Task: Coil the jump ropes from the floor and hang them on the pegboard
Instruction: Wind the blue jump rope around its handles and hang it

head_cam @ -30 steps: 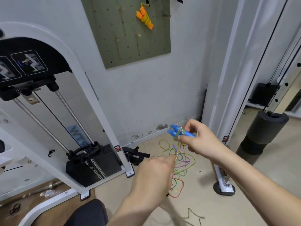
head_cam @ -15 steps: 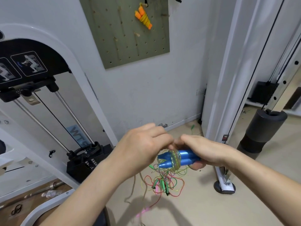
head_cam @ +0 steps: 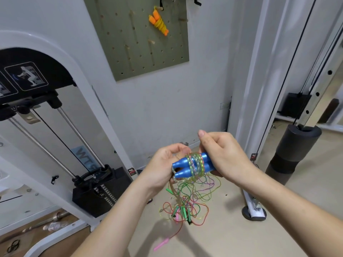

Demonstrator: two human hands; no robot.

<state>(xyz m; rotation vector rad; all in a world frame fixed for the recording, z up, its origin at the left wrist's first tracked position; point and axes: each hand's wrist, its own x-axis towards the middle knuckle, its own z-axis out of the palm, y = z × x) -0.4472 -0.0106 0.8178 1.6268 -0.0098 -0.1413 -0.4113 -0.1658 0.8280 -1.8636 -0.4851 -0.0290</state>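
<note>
- The right hand [head_cam: 225,156] holds the two blue handles [head_cam: 182,167] side by side in the air in front of the person. Its grip is closed around their thick ends, with the fingers curled round them.
- The rope [head_cam: 195,164] of these handles is clear with many colours. It is wound several turns around the middle of the handles.
- The left hand [head_cam: 162,168] is just left of the handles, at their narrow ends. Its grip is narrow: thumb and fingers pinch the rope close to the turns.
- A loose part of the rope hangs from the left hand down toward the floor [head_cam: 241,229].
- Directly below the handles, a tangled pile [head_cam: 187,204] of thin ropes lies on the floor. They are green, red, yellow and purple, with some green grips among them.
- A pink handle [head_cam: 161,245] lies on the floor below the blue handles and a little to the left. It is apart from the pile, and a red cord runs from it toward the pile.
- The grey-green pegboard [head_cam: 130,52] is on the wall above the handles, well apart from them.
- One coiled orange rope [head_cam: 159,23] hangs near the top of the pegboard, high above the handles.
- Left of the handles stands a white weight machine [head_cam: 61,58] with a black weight stack [head_cam: 98,191].
- Right of the handles stands a white post [head_cam: 259,89], and further right a black foam roller [head_cam: 295,151].
</note>
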